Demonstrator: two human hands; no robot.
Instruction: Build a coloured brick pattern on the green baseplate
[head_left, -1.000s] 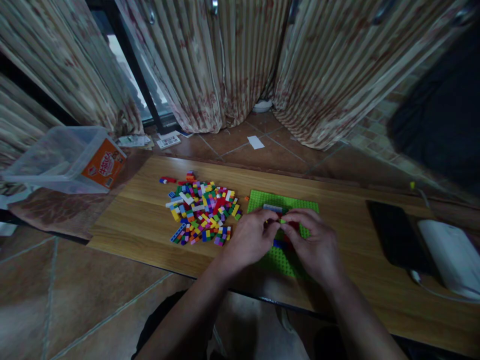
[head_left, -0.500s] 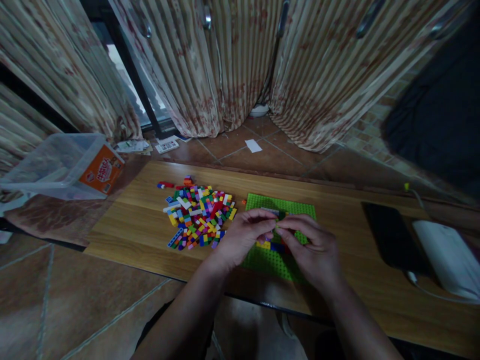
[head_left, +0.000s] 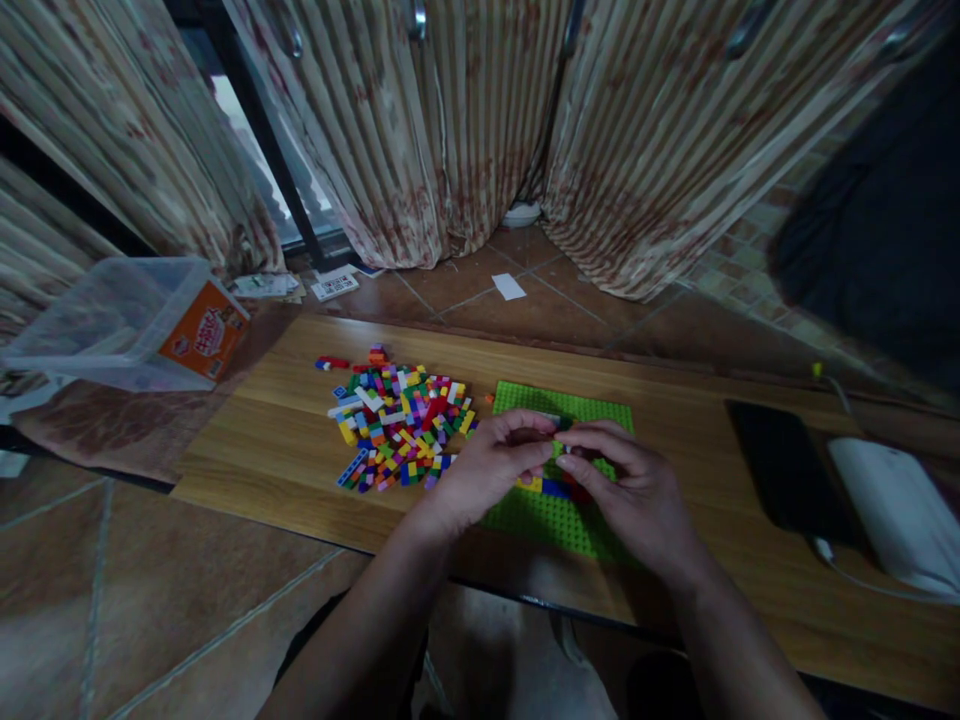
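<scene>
Over the green studded baseplate (head_left: 551, 525), both of my hands meet with their fingertips close together. My left hand (head_left: 499, 462) is closed in a pinch, and what it grips, if anything, is hidden by the fingers. Between the thumb and forefinger of my right hand (head_left: 626, 475) is a tiny pale building brick (head_left: 567, 450), mostly covered. On the baseplate below, a yellow brick (head_left: 530, 484) and a blue brick (head_left: 556, 488) form part of a row partly hidden by my hands. A pile of mixed coloured bricks (head_left: 401, 420) lies left of my left hand.
The wooden table (head_left: 262, 430) carries everything. A few bricks (head_left: 377, 354) lie apart behind the pile. At the right are a black phone (head_left: 787, 475) and a white device (head_left: 892, 515) with a cable. A clear plastic bin (head_left: 127, 320) stands left; curtains hang behind.
The fingertips have parted slightly, and more green shows between them. Both hands otherwise stay over the baseplate. The whole view has shifted a little.
</scene>
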